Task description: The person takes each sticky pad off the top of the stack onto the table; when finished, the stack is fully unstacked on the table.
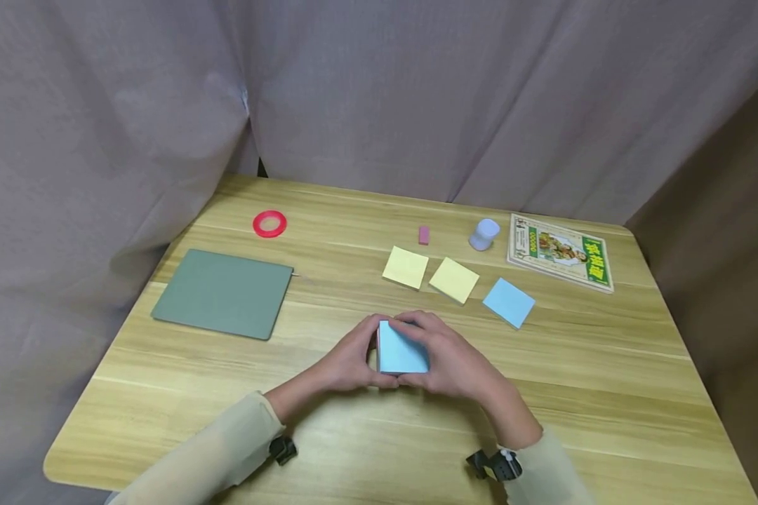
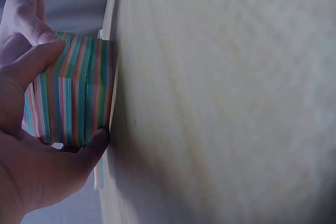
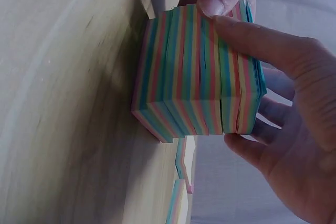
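Wooden table [image 1: 606,379], grey curtain behind. Striped note block [image 1: 401,348] stands near centre on the table, blue sheet uppermost. Left hand [image 1: 347,361] grips its left side, fingers curled; right hand [image 1: 455,361] grips its right side likewise. Loose yellow and blue notes lie farther right

Both arms wear loose, pale beige long fabric sleeves [image 1: 215,449] that end at the wrists, low in the head view. A small black strapped-on device [image 1: 282,449] sits under the left cuff, and a similar black device with a pale knob [image 1: 495,464] sits at the right cuff. The bare left hand [image 1: 347,361] and bare right hand [image 1: 451,361] carry no rings or gloves.
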A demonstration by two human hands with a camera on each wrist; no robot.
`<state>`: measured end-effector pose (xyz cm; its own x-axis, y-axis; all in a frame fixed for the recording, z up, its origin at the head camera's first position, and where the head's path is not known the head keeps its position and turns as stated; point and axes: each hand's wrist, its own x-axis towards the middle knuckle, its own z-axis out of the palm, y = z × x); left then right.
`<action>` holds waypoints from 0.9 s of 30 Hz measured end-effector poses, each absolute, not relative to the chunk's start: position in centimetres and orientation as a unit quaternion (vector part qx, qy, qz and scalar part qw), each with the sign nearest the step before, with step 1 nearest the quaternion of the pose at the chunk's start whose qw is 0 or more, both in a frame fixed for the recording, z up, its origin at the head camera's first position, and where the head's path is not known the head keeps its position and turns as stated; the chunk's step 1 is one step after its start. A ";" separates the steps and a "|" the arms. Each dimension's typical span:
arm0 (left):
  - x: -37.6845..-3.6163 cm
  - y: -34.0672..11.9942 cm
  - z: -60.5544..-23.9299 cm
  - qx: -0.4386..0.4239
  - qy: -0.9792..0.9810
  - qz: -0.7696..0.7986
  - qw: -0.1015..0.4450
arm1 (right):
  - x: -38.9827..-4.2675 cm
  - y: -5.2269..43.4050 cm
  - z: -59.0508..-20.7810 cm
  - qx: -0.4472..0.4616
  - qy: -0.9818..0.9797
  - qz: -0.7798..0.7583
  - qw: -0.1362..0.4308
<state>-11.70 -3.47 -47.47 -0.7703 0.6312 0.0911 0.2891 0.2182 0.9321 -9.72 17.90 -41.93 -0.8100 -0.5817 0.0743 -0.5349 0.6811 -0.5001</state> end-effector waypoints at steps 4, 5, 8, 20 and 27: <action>-11.7 -3.5 -47.5 0.298 0.766 0.548 0.155 | -9.6 18.1 -41.6 -0.298 0.919 -0.256 0.042; -11.7 -3.4 -47.5 0.297 0.768 0.546 0.153 | -9.5 18.3 -41.5 -0.293 0.920 -0.259 0.041; -11.7 -3.4 -47.5 0.293 0.775 0.539 0.149 | -9.4 19.3 -40.9 -0.267 0.922 -0.277 0.033; -11.6 -3.3 -47.3 0.272 0.778 0.541 0.164 | -10.3 32.3 -42.8 -0.037 0.959 -0.278 -0.037; -11.7 -3.2 -47.5 0.277 0.782 0.535 0.160 | -10.2 38.6 -44.7 0.075 0.964 -0.252 -0.025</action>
